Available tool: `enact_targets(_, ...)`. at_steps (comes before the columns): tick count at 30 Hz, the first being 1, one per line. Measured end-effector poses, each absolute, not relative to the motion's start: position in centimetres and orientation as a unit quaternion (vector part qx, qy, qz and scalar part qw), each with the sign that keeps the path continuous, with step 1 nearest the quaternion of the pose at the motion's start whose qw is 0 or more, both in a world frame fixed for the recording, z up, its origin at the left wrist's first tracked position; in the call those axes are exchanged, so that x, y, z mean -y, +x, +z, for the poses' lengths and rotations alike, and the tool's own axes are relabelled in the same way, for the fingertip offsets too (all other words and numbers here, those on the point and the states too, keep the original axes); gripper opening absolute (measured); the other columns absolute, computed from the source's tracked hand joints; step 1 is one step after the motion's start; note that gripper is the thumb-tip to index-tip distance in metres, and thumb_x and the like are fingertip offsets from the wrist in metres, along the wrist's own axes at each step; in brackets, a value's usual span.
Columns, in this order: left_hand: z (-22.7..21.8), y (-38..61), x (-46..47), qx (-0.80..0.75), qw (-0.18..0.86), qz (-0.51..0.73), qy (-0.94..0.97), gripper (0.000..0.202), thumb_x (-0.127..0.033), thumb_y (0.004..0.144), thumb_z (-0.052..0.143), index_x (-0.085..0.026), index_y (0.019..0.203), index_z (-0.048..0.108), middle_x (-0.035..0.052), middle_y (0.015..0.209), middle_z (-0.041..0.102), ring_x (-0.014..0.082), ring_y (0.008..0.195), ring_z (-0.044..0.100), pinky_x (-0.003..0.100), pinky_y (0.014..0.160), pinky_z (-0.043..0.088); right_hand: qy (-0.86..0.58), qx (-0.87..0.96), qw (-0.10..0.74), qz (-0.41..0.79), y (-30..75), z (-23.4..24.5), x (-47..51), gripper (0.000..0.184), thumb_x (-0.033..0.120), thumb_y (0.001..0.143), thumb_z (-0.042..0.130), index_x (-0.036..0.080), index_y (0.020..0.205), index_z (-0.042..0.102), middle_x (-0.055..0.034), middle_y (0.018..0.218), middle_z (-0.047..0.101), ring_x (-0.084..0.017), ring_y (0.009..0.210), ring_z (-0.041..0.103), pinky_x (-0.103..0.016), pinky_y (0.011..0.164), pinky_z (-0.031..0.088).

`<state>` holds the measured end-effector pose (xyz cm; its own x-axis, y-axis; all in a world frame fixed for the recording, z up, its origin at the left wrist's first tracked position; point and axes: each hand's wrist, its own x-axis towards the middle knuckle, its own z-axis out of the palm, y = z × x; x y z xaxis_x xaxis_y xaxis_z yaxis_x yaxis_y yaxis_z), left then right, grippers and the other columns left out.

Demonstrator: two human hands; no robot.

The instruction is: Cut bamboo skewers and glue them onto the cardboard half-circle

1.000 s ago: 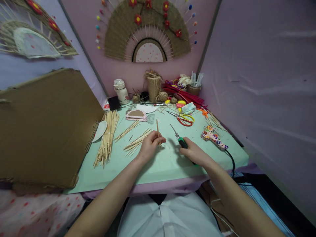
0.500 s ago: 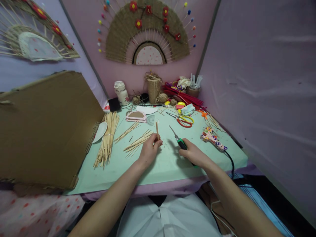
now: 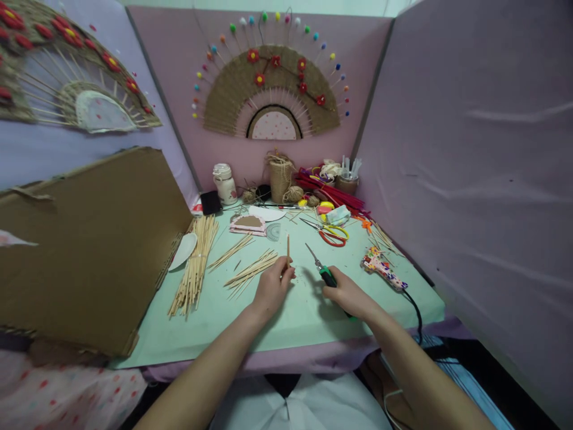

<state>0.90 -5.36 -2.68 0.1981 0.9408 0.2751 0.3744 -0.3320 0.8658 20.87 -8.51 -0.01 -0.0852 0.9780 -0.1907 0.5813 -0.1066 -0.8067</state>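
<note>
My left hand [image 3: 274, 286] is closed in a pinch on a short wooden stick [image 3: 289, 248], which points upright above the fingers. To its right, my right hand [image 3: 347, 292] wraps round the green-and-black handles of long-nose pliers [image 3: 327, 276]. The metal jaws reach up and left, apart from the stick; whether the jaws are parted is too small to tell. Tiny scraps lie on the tabletop between the hands. Beside my left hand lies a loose pile of thin wooden sticks [image 3: 253, 269], with a small group of sticks [image 3: 230, 251] farther left.
A large stick bundle [image 3: 197, 263] lies near a cardboard sheet [image 3: 98, 251] at the left. Scissors [image 3: 329, 232] and a protractor [image 3: 273, 232] lie beyond my hands. At right is a patterned glue gun [image 3: 384, 269] with a black cord. A bottle [image 3: 224, 184] and twine-wrapped cylinder [image 3: 280, 179] stand behind.
The view has tipped upward, so more of the wall fan shows and the table sits lower in the picture. Both hands keep their holds on the stick and the pliers.
</note>
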Motion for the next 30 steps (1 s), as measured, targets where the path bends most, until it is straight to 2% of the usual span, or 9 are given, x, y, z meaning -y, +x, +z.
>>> enact_targets(5,-2.1,0.9,5.8,-0.482,0.371,0.415,0.677,0.006,-0.024,0.087,0.045,-0.022,0.085,0.050,-0.0004,0.079,0.067,0.0135,0.074,0.065,0.024,0.068,0.049,-0.628,0.620,0.253,0.397,20.7,0.0,8.6,0.017,0.024,0.068,0.051,0.020,0.083,0.044,0.0046,0.067,0.045,-0.014,0.063,0.043,-0.026,0.057,0.032)
enact_targets(14,-1.7,0.9,6.1,-0.504,0.320,0.398,0.696,0.007,-0.023,0.086,0.044,-0.022,0.080,0.047,-0.0008,0.075,0.064,0.0130,0.069,0.059,0.024,0.068,0.044,-0.623,0.630,0.247,0.393,20.8,-0.2,8.6,0.017,0.025,0.069,0.051,0.021,0.084,0.044,0.0050,0.067,0.046,-0.014,0.063,0.044,-0.026,0.057,0.032)
enact_targets(22,-1.3,0.8,5.9,-0.491,0.356,0.384,0.696,0.008,-0.021,0.086,0.044,-0.022,0.078,0.046,0.0003,0.078,0.067,0.0139,0.075,0.063,0.025,0.071,0.045,-0.623,0.622,0.252,0.402,20.7,-0.3,8.6,0.018,0.024,0.068,0.051,0.021,0.084,0.045,0.0052,0.066,0.045,-0.014,0.062,0.043,-0.027,0.057,0.032)
enact_targets(24,-1.2,0.7,5.9,-0.488,0.364,0.383,0.695,0.009,-0.020,0.085,0.044,-0.022,0.077,0.045,0.0006,0.078,0.067,0.0144,0.077,0.065,0.025,0.071,0.046,-0.609,0.622,0.288,0.398,20.7,0.0,8.6,0.018,0.024,0.067,0.052,0.021,0.084,0.045,0.0045,0.068,0.046,-0.015,0.064,0.044,-0.028,0.060,0.033)
enact_targets(30,-1.5,1.0,6.0,-0.494,0.354,0.373,0.701,0.008,-0.022,0.087,0.042,-0.023,0.079,0.042,0.0012,0.080,0.067,0.0147,0.075,0.064,0.025,0.068,0.046,-0.461,0.631,0.487,0.391,19.5,4.3,8.1,0.024,0.024,0.069,0.058,0.022,0.091,0.048,0.0010,0.084,0.053,-0.016,0.077,0.051,-0.031,0.073,0.043)
